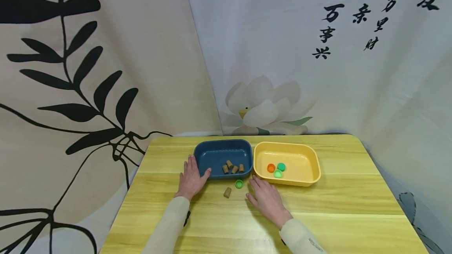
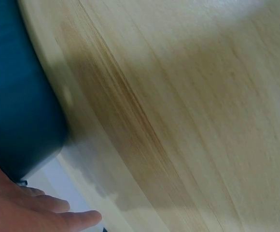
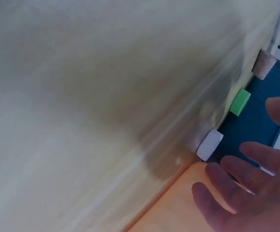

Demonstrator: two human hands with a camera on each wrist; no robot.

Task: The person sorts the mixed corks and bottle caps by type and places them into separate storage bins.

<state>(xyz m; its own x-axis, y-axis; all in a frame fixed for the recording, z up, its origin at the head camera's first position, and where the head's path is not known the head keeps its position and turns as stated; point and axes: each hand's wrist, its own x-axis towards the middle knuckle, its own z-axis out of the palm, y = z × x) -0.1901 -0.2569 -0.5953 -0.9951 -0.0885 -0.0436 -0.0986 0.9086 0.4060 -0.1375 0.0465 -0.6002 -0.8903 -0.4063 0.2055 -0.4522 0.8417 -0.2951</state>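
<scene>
My left hand (image 1: pixel 192 178) lies at the left front corner of a blue tray (image 1: pixel 223 143), fingers along its side and thumb at its front rim. Several corks (image 1: pixel 229 164) lie inside that tray. My right hand (image 1: pixel 267 199) reaches over the table with fingers extended, fingertips near the front left corner of a yellow tray (image 1: pixel 300 164). In the right wrist view, a white cap (image 3: pixel 210 145) stands close to those fingertips; the hand covers it in the head view. Between the hands are a green bottle cap (image 1: pixel 239 184) and a loose cork (image 1: pixel 227 193).
Inside the yellow tray are an orange cap (image 1: pixel 270 167), a dark green cap (image 1: pixel 281 166) and a light green cap (image 1: pixel 277 173). Both trays stand side by side towards the back of the wooden table (image 1: pixel 353 207). A printed curtain (image 1: pixel 169 50) hangs behind the table.
</scene>
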